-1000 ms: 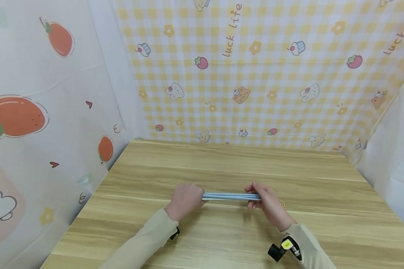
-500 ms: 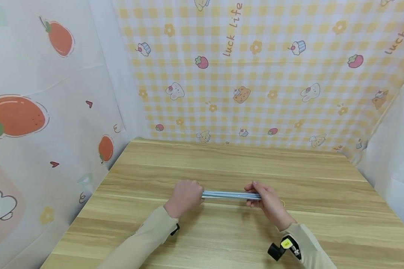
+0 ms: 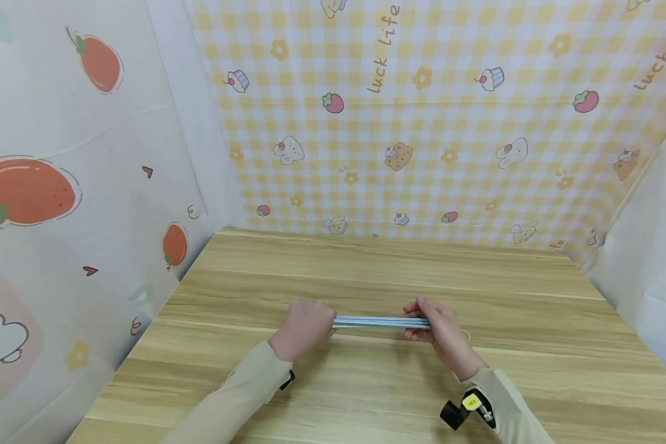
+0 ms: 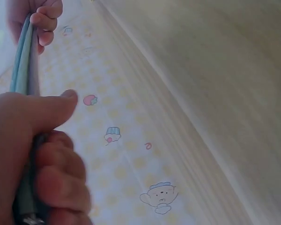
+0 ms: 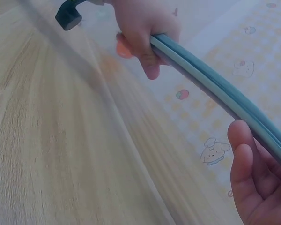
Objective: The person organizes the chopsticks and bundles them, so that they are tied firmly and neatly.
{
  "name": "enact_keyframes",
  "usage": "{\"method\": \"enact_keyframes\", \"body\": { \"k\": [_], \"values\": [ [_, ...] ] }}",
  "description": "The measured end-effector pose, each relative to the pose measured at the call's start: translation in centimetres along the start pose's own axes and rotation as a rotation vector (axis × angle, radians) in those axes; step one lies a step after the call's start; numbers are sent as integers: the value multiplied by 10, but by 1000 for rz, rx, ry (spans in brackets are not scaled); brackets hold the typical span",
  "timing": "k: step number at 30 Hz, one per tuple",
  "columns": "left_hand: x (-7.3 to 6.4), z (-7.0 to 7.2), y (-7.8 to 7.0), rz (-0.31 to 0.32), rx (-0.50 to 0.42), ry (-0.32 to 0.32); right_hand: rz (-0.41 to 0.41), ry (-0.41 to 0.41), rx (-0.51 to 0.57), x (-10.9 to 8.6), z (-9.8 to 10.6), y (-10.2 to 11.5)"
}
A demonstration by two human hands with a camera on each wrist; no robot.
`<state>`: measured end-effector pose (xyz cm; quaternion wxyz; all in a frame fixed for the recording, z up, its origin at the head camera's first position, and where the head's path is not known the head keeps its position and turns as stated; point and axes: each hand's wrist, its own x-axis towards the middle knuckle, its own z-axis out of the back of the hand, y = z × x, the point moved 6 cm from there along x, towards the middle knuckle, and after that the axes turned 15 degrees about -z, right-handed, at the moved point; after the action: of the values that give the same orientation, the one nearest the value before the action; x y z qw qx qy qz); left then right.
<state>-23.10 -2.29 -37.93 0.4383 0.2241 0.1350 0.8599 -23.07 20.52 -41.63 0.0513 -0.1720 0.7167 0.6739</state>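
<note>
Nearest, two beige sleeves (image 3: 238, 388) are reaching in over one wooden table (image 3: 377, 385), one black wrist camera (image 3: 452, 415) showing at the right cuff and a small black piece (image 3: 287, 380) at the left. Two hands are sharing one pale blue bundle (image 3: 372, 322) of long strips, whose number cannot be told; it is lying level across the middle, raised above the wood. The left hand (image 3: 304, 328) is wrapping its fingers tightly round one end, while the right hand (image 3: 444, 333) is bending fingers and thumb about the other, more loosely. One thin yellow loop (image 3: 467, 335) is peeping out just beside the right hand. Wood is stretching to both sides of the hands and beyond them, with room for moving. Farther off, the table's back edge is meeting one yellow checked cloth (image 3: 422, 123), its left edge is running along one cloth printed with three orange fruits (image 3: 28, 191), and its right edge is bordering a white cloth (image 3: 655, 246).
</note>
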Motion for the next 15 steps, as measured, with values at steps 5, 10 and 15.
{"method": "enact_keyframes", "body": {
  "k": [5, 10, 15],
  "values": [
    [1, -2, 3, 17, -62, 10, 9, -13, -3, 0, 1, 2],
    [2, 1, 6, 66, -96, -48, 35, 40, 15, -4, -1, 4],
    [3, 5, 9, 70, 6, -120, 49, 141, 41, -7, -6, 5]
  ]
}}
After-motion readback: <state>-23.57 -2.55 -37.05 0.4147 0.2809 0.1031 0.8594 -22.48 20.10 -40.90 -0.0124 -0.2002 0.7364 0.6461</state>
